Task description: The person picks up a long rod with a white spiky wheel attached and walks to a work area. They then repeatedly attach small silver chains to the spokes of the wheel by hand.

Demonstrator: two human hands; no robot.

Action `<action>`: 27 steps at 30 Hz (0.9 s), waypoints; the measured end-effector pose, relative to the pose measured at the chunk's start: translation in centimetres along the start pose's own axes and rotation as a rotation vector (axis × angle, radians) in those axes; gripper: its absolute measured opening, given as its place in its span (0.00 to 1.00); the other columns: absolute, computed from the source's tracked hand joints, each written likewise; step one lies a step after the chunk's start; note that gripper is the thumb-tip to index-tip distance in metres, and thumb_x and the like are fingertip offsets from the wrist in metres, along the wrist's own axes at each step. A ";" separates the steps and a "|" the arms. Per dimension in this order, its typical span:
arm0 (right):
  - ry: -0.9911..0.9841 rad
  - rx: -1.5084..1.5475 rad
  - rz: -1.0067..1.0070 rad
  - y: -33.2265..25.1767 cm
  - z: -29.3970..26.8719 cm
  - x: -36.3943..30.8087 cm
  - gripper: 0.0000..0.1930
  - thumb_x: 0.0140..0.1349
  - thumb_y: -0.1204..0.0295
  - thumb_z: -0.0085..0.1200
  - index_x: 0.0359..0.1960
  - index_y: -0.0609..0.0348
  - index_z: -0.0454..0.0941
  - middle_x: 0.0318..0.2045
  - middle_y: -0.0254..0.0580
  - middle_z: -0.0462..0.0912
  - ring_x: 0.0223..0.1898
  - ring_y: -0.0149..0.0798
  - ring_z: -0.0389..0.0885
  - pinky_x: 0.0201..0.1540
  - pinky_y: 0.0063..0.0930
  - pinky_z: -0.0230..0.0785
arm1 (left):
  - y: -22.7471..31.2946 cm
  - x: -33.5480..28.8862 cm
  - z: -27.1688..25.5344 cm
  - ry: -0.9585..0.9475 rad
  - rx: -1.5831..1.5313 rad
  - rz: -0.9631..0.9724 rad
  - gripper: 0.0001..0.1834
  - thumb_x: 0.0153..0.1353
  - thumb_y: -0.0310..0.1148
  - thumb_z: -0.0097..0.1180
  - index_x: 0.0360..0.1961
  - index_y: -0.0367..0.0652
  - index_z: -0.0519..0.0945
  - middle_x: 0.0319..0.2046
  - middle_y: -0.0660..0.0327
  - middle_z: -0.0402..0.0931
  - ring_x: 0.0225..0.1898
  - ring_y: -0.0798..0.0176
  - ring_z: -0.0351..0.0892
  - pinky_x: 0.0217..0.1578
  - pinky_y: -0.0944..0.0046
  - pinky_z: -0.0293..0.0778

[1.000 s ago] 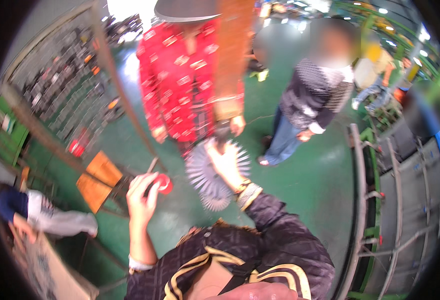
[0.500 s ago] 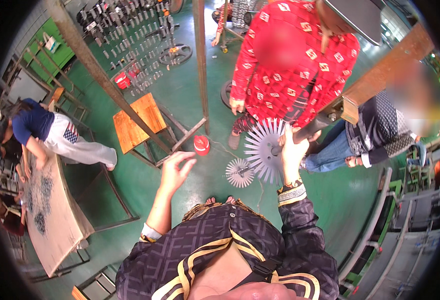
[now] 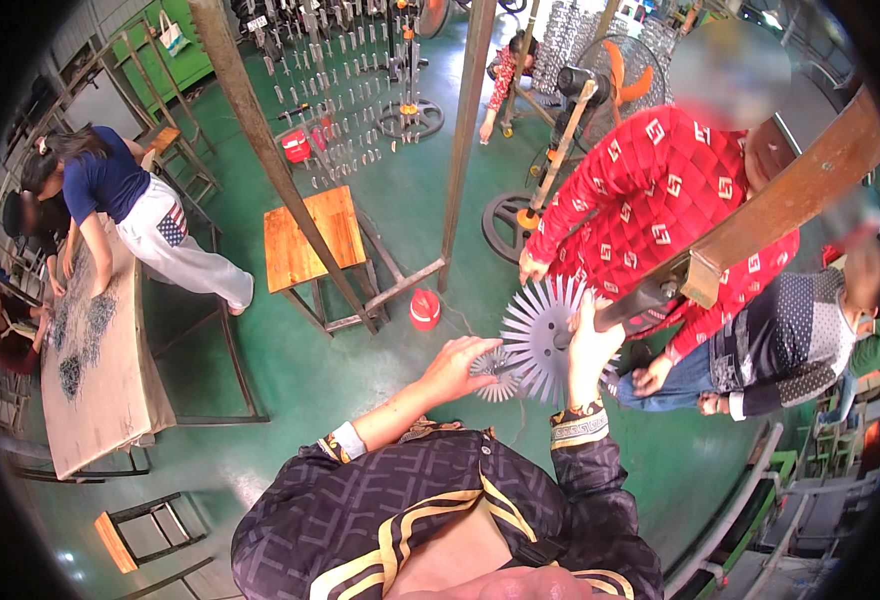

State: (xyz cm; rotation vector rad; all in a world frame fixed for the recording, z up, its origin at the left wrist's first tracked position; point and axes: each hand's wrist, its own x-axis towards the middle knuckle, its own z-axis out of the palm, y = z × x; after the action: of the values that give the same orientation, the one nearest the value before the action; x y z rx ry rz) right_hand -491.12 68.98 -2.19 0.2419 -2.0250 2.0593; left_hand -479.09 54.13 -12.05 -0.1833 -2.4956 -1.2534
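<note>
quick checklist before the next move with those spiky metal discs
1. Right hand on the large finned metal disc: ok, it lies against the disc's face.
2. Left hand on the small finned disc: ok, fingers touch its edge.
3. Discs apart: cannot tell, they overlap in view.
4. Firm grip on either disc: cannot tell, palms hide it.
5. Room in front: not ok, a person in a red patterned shirt stands right behind the discs.
6. Red cap on the floor: ok, apart from both hands.

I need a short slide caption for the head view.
Right hand holds a large spiked metal disc; left hand touches a smaller one.
</note>
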 end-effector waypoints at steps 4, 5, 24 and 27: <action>-0.028 -0.047 0.010 -0.1 0.7 -0.1 0.15 0.59 0.74 0.53 0.16 0.59 0.67 0.11 0.32 0.69 0.13 0.24 0.66 0.18 0.19 0.58 | -0.2 0.0 -1.1 0.013 -0.047 -0.041 0.33 0.41 0.33 0.68 0.52 0.44 0.71 0.40 0.59 0.75 0.39 0.58 0.75 0.41 0.59 0.71; -0.040 -0.061 0.022 -0.1 0.9 -0.2 0.14 0.59 0.74 0.52 0.16 0.60 0.66 0.11 0.33 0.69 0.13 0.25 0.66 0.19 0.20 0.59 | -0.3 0.0 -1.5 0.010 -0.048 -0.054 0.33 0.41 0.33 0.68 0.52 0.44 0.71 0.40 0.59 0.75 0.39 0.58 0.75 0.42 0.59 0.71; 0.040 0.014 0.113 2.8 4.5 -0.6 0.13 0.59 0.75 0.53 0.18 0.59 0.66 0.12 0.32 0.69 0.14 0.25 0.68 0.19 0.20 0.61 | -2.6 4.3 -10.7 -0.027 -0.129 -0.005 0.27 0.46 0.31 0.65 0.50 0.40 0.73 0.39 0.56 0.75 0.39 0.59 0.76 0.43 0.61 0.71; 0.102 -0.017 0.120 2.8 5.4 0.1 0.12 0.58 0.74 0.54 0.19 0.60 0.66 0.12 0.32 0.69 0.14 0.25 0.68 0.19 0.20 0.61 | -3.1 7.5 -12.6 -0.063 -0.152 0.061 0.25 0.48 0.31 0.62 0.50 0.41 0.73 0.38 0.56 0.75 0.39 0.58 0.76 0.42 0.60 0.70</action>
State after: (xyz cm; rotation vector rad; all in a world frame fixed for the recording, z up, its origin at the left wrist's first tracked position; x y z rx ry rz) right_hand -492.35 63.53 -4.70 0.0119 -2.0406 2.0770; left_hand -483.82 41.92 -4.69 -0.3384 -2.4268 -1.4327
